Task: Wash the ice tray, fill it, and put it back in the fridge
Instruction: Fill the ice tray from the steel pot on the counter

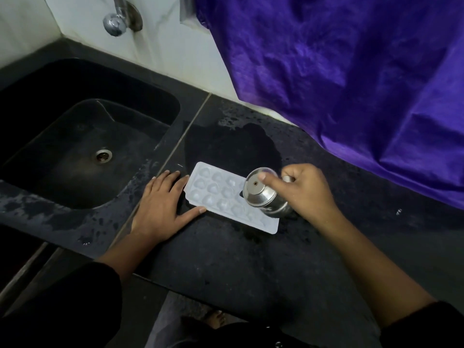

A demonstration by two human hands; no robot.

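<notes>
A white plastic ice tray (221, 194) with several round cells lies flat on the wet black counter (251, 259), just right of the sink. My left hand (160, 204) rests flat on the counter against the tray's left end, its fingers spread and the thumb along the tray's near edge. My right hand (303, 192) holds a small steel vessel (263, 194), tipped on its side over the tray's right half with its base toward me. The vessel hides the cells under it.
A black sink (75, 136) with a metal drain lies to the left, under a chrome tap (118, 21) on the white wall. A purple cloth (351, 84) drapes over the counter's back right. A puddle (241, 149) spreads behind the tray.
</notes>
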